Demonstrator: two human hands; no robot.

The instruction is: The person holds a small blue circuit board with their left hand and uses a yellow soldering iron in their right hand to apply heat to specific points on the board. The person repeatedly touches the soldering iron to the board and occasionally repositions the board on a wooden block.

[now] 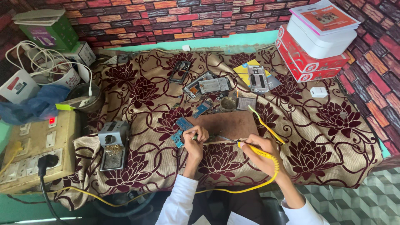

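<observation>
Work surface: a table draped in a beige cloth with large maroon flower print (325,137), filling the middle of the frame; behind it, a wall papered in a multicoloured brick pattern (166,21) runs across the top. At frame centre lies a brown rectangular work board (233,124), with small blue circuit boards (181,127) at its left end. Above it, dismantled phone frames and back panels (207,84) are scattered. Upper right: stacked red and white cardboard boxes (310,50). Left edge: a cream switchboard with sockets and a black plug (35,152); just right of it, a grey metal soldering iron stand (112,146). Left hand (196,137), lower centre, is closed with fingers curled, pinching something small at the board's left edge beside the blue circuit boards; the pinched item is too small to identify. Right hand (260,152), lower centre-right, is closed around a yellow-handled soldering iron (250,149), its thin metal tip pointing left toward the left hand, over the board's lower edge. A yellow cable (233,191) runs from the handle down and leftward along the table's front edge. Whether the tip touches anything cannot be made out. Both white sleeves are cut off at the bottom of the frame.
</observation>
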